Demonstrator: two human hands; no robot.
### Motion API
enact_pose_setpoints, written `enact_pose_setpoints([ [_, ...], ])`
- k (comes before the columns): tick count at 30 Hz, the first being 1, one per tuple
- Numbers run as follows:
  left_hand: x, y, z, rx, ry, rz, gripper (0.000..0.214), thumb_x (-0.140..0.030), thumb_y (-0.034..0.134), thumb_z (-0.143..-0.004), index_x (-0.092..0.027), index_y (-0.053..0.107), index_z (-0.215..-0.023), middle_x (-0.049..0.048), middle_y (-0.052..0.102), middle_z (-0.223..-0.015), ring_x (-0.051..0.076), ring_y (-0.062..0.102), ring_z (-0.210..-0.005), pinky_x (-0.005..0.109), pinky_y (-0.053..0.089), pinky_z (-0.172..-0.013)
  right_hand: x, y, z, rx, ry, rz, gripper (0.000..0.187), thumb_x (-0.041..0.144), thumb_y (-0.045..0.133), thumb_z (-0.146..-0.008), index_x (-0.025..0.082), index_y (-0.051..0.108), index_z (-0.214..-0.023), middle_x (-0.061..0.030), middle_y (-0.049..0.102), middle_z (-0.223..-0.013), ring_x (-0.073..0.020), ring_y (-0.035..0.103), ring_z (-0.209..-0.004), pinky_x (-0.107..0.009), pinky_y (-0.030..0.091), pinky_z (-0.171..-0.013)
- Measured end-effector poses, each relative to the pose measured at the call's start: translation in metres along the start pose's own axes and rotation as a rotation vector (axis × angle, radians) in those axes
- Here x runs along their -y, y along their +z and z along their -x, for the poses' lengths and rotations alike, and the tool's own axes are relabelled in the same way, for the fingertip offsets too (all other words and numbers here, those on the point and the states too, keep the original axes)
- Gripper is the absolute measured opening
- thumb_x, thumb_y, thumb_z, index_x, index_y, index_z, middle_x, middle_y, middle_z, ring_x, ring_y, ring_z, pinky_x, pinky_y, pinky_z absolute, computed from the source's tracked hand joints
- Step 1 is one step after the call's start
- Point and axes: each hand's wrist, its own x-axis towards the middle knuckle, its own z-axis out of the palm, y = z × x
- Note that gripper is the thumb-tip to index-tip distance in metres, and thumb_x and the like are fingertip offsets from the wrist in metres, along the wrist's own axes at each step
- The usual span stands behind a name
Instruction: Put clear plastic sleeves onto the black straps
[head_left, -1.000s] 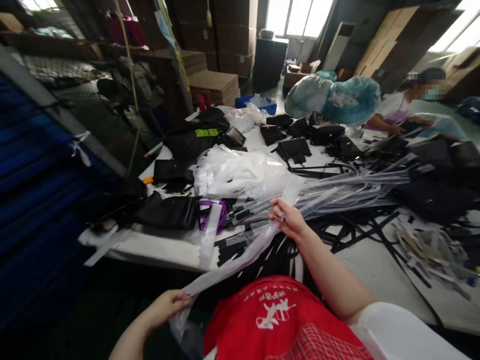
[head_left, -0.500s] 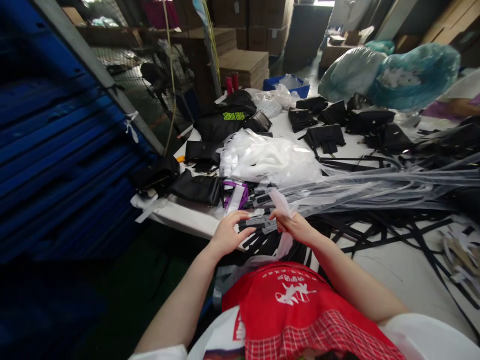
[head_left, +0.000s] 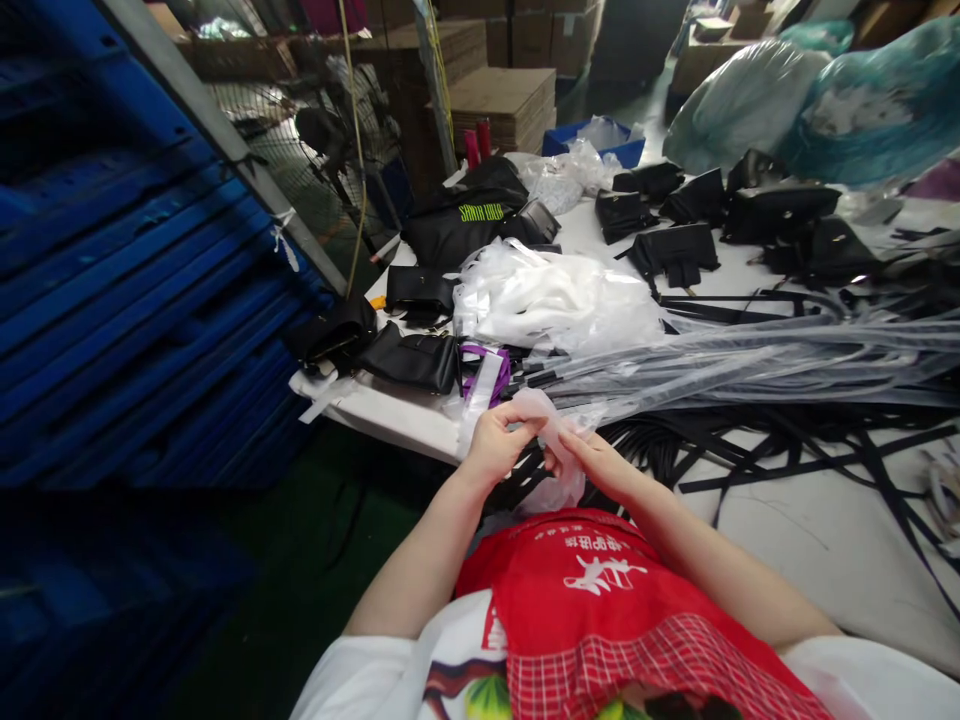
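Observation:
A strip of thin white plastic film (head_left: pixel 551 425) is stretched between my hands just above the front edge of the table. My left hand (head_left: pixel 496 443) pinches its left end between thumb and fingers. On the other side, my right hand (head_left: pixel 598 464) is closed on the film, part of which hangs down below the fingers towards the red apron. Behind them lies a heap of similar white film (head_left: pixel 559 300). Long clear plastic sleeves with dark straps in them (head_left: pixel 720 360) run off to the right. Loose black straps (head_left: pixel 780 450) lie beneath and beside my right forearm.
Black leather bags (head_left: pixel 412 358) line the table's left edge, near a purple roll (head_left: pixel 480 375). More black bags (head_left: pixel 675 250) stand at the back, before large plastic sacks (head_left: pixel 750 105). Blue pallets (head_left: pixel 150 280) and a metal post (head_left: pixel 255 175) rise at left.
My left hand was open and apart from the film; it has moved right and now pinches it. The film's upper end has come down to the left. The camera view has shifted slightly.

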Motion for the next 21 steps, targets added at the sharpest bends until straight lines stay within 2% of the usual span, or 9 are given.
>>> enact_pose_setpoints([
  [4, 0.002, -0.004, 0.001, 0.01, 0.05, -0.072, 0.019, -0.031, 0.068, -0.081, -0.015, 0.077, -0.079, 0.007, 0.075, -0.084, 0.022, 0.068, -0.083, 0.032, 0.052, -0.08, -0.003, 0.004, -0.002, -0.049, 0.057, 0.009, 0.061, 0.074, 0.056, -0.078, 0.015, 0.071, -0.075, -0.0083, 0.069, -0.068, -0.0173, 0.061, -0.057, -0.027, 0.047, -0.051],
  [9, 0.01, -0.009, 0.003, 0.057, 0.135, -0.106, 0.029, -0.038, 0.061, -0.088, -0.015, 0.075, -0.08, 0.0072, 0.073, -0.084, 0.021, 0.065, -0.085, 0.031, 0.051, -0.082, -0.004, 0.008, -0.006, -0.126, 0.007, 0.035, 0.054, 0.07, 0.065, -0.073, 0.017, 0.073, -0.076, -0.0053, 0.069, -0.065, -0.0193, 0.064, -0.06, -0.029, 0.05, -0.056],
  [15, 0.013, -0.013, 0.008, 0.061, 0.11, -0.033, 0.035, -0.046, 0.061, -0.088, -0.014, 0.074, -0.089, 0.008, 0.072, -0.09, 0.021, 0.065, -0.087, 0.031, 0.05, -0.082, -0.011, 0.009, -0.011, -0.219, -0.087, 0.012, 0.047, 0.063, 0.06, -0.083, 0.018, 0.073, -0.083, -0.0045, 0.07, -0.075, -0.0193, 0.065, -0.073, -0.03, 0.051, -0.07],
  [18, 0.016, -0.012, 0.01, 0.036, 0.091, 0.013, 0.036, -0.047, 0.064, -0.085, -0.013, 0.074, -0.094, 0.0095, 0.073, -0.097, 0.023, 0.065, -0.093, 0.033, 0.051, -0.087, -0.007, 0.01, -0.011, -0.245, -0.138, 0.111, 0.042, 0.058, 0.067, -0.078, 0.017, 0.071, -0.076, -0.0021, 0.067, -0.07, -0.0154, 0.058, -0.065, -0.026, 0.046, -0.063],
  [21, 0.018, -0.008, 0.012, 0.012, 0.033, 0.035, 0.037, -0.048, 0.066, -0.083, -0.013, 0.074, -0.09, 0.0099, 0.073, -0.093, 0.023, 0.066, -0.089, 0.033, 0.052, -0.082, -0.003, 0.012, -0.01, -0.242, -0.159, 0.176, 0.038, 0.054, 0.071, -0.076, 0.016, 0.066, -0.069, -0.0002, 0.061, -0.062, -0.0125, 0.051, -0.056, -0.025, 0.04, -0.055],
])
